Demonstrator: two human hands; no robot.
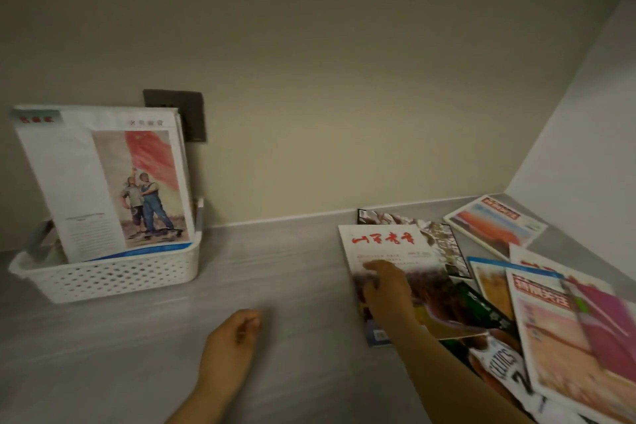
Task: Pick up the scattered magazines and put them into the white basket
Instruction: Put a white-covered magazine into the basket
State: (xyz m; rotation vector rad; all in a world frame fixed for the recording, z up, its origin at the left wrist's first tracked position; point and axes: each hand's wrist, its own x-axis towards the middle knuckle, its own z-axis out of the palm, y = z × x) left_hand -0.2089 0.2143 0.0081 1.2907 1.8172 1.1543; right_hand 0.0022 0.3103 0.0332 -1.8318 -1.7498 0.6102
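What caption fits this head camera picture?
Right hand touches a red-titled magazine; white basket holds others.

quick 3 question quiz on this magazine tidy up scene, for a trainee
1. True or false: the white basket is empty.
2. Which hand touches the red-titled magazine?
3. The left hand is: A) gripping a magazine B) holding nothing C) inside the basket.
Key: 1 false, a magazine stands in it; 2 the right hand; 3 B.
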